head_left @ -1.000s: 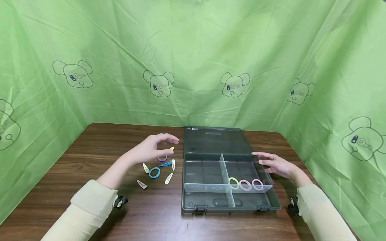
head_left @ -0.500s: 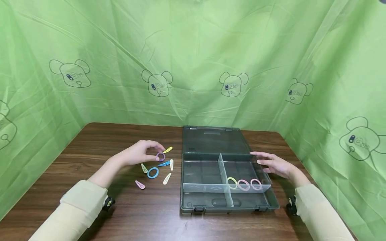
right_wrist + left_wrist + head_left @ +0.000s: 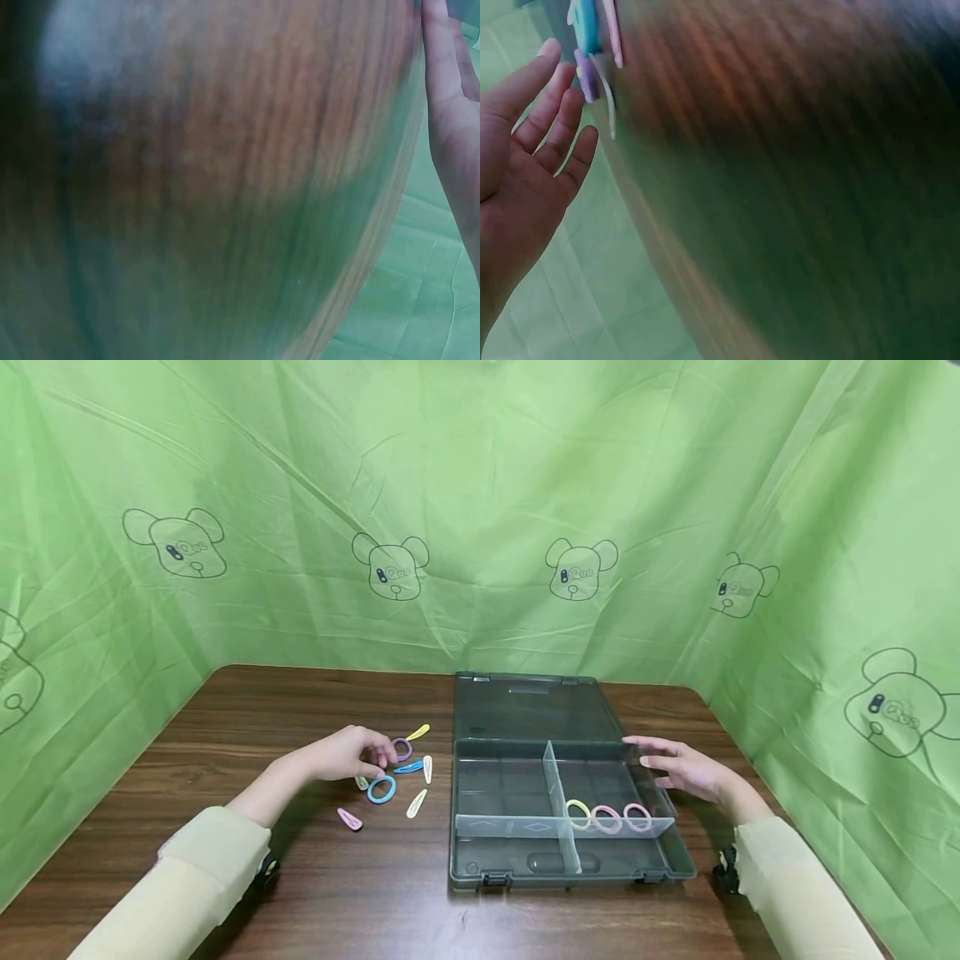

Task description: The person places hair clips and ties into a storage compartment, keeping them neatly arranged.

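My left hand hovers over the loose hair things, fingers lightly bent and thumb apart from them. Its thumb tip is right at the blue hair tie, and its fingertips are beside the purple hair tie. In the left wrist view a gap shows between thumb and fingers, with the blue tie beyond. My right hand rests at the right side of the grey divided box, fingers extended. A yellow hair tie and two pink ones, including the right one, are in its rear right compartment.
Around the left hand lie a yellow snap clip, a blue clip, a pink clip and several pale clips, one nearer the box. The box lid lies folded back. Green cloth encloses the wooden table.
My left hand has come down and back from above the yellow clip, past the purple hair tie, to the blue one. My right hand has stayed at the box.
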`<state>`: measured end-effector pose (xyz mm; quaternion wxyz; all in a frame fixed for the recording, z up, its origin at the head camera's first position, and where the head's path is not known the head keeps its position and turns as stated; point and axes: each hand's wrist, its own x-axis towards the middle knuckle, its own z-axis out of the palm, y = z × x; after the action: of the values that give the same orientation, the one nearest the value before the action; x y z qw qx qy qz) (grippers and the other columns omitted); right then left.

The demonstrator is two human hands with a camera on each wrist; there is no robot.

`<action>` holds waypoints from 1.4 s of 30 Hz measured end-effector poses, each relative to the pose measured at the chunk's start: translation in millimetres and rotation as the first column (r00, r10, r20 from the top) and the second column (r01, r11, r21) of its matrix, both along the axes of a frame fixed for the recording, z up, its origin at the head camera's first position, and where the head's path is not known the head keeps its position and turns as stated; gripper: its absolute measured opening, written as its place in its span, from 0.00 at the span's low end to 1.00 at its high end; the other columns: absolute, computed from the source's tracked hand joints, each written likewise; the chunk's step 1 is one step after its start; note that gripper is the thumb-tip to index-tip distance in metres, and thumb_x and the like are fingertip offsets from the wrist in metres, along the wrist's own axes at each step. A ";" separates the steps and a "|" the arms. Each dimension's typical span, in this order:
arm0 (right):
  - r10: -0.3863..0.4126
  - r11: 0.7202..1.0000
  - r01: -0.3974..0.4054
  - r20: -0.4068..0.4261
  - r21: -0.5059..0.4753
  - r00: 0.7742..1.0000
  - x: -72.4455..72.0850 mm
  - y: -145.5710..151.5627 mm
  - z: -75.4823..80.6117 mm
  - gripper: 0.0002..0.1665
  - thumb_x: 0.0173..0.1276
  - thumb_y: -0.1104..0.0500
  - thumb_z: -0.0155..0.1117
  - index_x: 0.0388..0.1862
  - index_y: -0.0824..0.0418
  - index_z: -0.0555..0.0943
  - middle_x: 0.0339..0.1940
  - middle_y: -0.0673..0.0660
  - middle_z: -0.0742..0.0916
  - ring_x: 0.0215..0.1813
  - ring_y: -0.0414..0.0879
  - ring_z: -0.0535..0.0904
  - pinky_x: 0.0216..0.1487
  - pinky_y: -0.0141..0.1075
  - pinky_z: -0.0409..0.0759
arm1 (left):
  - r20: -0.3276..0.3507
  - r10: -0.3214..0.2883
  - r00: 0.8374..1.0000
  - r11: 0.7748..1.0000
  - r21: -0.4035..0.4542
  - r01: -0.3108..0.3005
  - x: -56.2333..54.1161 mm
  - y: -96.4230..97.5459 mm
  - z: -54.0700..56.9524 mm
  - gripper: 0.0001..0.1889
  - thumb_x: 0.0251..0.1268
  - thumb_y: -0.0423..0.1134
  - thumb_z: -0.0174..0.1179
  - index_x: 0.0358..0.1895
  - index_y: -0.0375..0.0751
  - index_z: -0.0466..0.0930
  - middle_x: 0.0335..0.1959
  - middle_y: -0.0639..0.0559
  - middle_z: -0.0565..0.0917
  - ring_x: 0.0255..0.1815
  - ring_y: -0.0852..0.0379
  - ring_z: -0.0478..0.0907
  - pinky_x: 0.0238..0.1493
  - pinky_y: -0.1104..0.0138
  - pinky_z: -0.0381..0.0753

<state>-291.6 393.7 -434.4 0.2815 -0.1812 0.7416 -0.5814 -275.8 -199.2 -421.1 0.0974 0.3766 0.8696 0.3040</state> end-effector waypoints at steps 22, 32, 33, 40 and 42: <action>-0.010 1.000 0.010 -0.001 0.013 1.000 -0.3 0.3 -0.8 0.29 0.75 0.61 0.45 0.74 0.60 0.56 0.72 0.65 0.61 0.63 0.41 0.72 0.57 0.43 0.74 | 0.059 -0.013 0.998 0.998 -0.064 0.017 -6.8 9.5 -13.7 0.04 0.53 0.34 0.67 0.29 0.47 0.82 0.22 0.62 0.77 0.26 0.67 0.73 0.29 0.73 0.74; -0.014 1.000 0.014 0.006 -0.001 1.000 -0.6 0.6 -2.6 0.30 0.75 0.61 0.46 0.74 0.60 0.56 0.71 0.61 0.65 0.63 0.43 0.73 0.56 0.43 0.74 | 0.044 -0.004 0.999 0.996 -0.089 0.008 -6.5 10.5 -13.1 0.05 0.54 0.33 0.66 0.26 0.50 0.82 0.20 0.64 0.77 0.24 0.68 0.72 0.27 0.73 0.74; -0.013 1.000 0.013 0.001 0.001 1.000 -0.6 0.5 -2.6 0.30 0.75 0.60 0.46 0.74 0.60 0.55 0.72 0.61 0.65 0.63 0.43 0.73 0.56 0.42 0.74 | 0.040 -0.001 0.999 0.996 -0.089 0.005 -6.4 10.9 -12.7 0.06 0.54 0.33 0.66 0.26 0.50 0.82 0.20 0.64 0.77 0.24 0.68 0.72 0.27 0.73 0.74; -0.022 1.000 0.022 -0.001 0.022 1.000 -0.3 0.4 -1.7 0.31 0.75 0.59 0.47 0.74 0.60 0.55 0.73 0.65 0.60 0.62 0.40 0.73 0.57 0.42 0.74 | -0.018 -0.025 1.000 0.997 -0.080 0.023 -4.8 18.4 -2.9 0.06 0.52 0.30 0.64 0.26 0.47 0.82 0.20 0.64 0.78 0.24 0.69 0.72 0.27 0.74 0.74; -0.029 0.999 0.029 0.004 0.026 1.000 0.1 0.3 -1.6 0.31 0.75 0.59 0.47 0.74 0.59 0.56 0.73 0.67 0.59 0.62 0.40 0.73 0.57 0.42 0.74 | -0.031 -0.038 0.999 0.997 -0.071 0.036 -4.0 21.6 1.8 0.06 0.52 0.29 0.63 0.26 0.46 0.83 0.21 0.63 0.78 0.24 0.69 0.72 0.28 0.73 0.74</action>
<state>-291.5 394.1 -436.0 0.2769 -0.1657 0.7509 -0.5762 -279.8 -177.7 -419.3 0.1022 0.3937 0.8742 0.2653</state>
